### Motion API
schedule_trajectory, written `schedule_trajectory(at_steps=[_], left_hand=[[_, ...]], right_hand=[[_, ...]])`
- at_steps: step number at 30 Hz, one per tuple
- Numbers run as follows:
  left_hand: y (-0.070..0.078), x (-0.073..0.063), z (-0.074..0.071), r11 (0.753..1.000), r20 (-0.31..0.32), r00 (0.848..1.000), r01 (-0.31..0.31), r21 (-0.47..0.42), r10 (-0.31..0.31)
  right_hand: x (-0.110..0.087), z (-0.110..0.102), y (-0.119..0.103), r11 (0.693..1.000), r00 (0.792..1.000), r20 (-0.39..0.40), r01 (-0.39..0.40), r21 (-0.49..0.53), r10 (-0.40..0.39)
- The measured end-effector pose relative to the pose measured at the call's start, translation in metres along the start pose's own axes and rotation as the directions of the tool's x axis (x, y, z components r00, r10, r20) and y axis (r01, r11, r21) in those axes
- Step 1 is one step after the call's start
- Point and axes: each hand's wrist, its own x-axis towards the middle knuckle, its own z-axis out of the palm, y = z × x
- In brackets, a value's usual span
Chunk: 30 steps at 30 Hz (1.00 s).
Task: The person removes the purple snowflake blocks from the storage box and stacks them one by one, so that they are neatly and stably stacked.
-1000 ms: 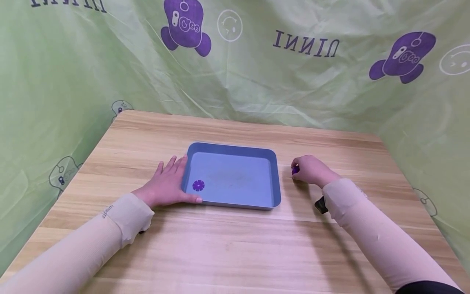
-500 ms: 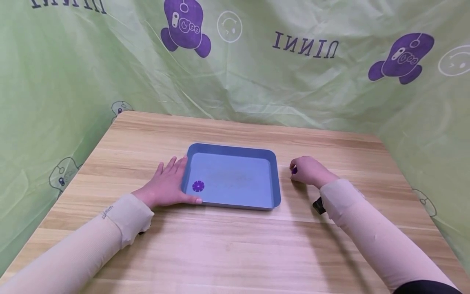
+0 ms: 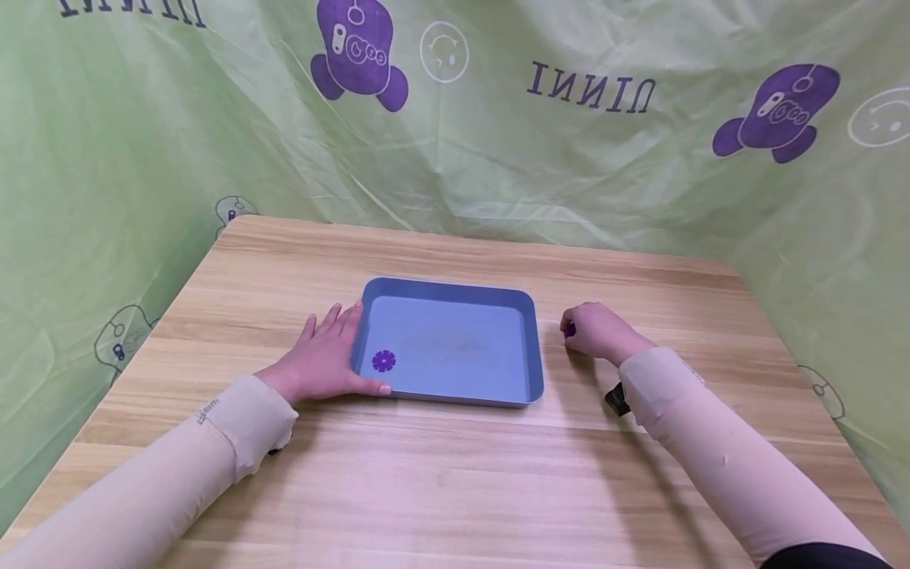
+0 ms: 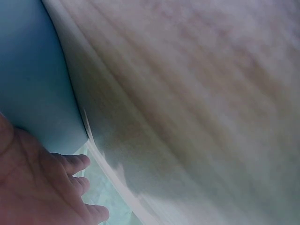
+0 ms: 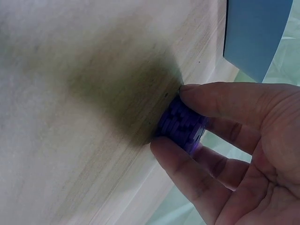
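Observation:
A shallow blue tray [image 3: 462, 344] lies on the wooden table. One purple notched snowflake disc [image 3: 384, 361] is flat inside its front left corner. With fingers spread, my left hand [image 3: 323, 365] rests against the tray's left side, thumb along the front edge. To the right of the tray, my right hand [image 3: 606, 332] pinches a short stack of purple snowflake discs [image 5: 180, 124] between thumb and fingers. The right wrist view shows the stack low at the tabletop; whether it touches the wood I cannot tell. In the head view the fingers mostly hide it.
Beyond the wooden tabletop [image 3: 441, 482] hangs a green printed curtain [image 3: 441, 142], which also closes in both sides. A dark object [image 3: 617, 399] shows under the right sleeve's cuff. The tray's wall [image 5: 255, 40] stands near the right hand.
My right hand has shifted slightly left, toward the tray, still pinching the purple stack. The left hand, tray and single disc stay in place.

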Motion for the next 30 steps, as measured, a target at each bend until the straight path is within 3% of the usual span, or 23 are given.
schedule_trajectory(at_steps=[16,22,30], left_hand=[[0.0,0.0,0.001,1.0,0.009,1.0,0.008,-0.008,-0.008],[0.0,0.001,0.003,1.0,0.006,1.0,-0.001,-0.01,0.001],[0.001,0.0,0.002,1.0,0.005,1.0,0.007,-0.007,-0.007]], right_hand=[[-0.002,0.001,0.003,1.0,1.0,-0.003,-0.008,0.011,0.008],[-0.004,-0.004,0.002,0.997,0.998,0.033,-0.055,0.052,0.053],[0.004,-0.024,-0.004,0.991,0.996,-0.056,-0.059,0.12,0.066]])
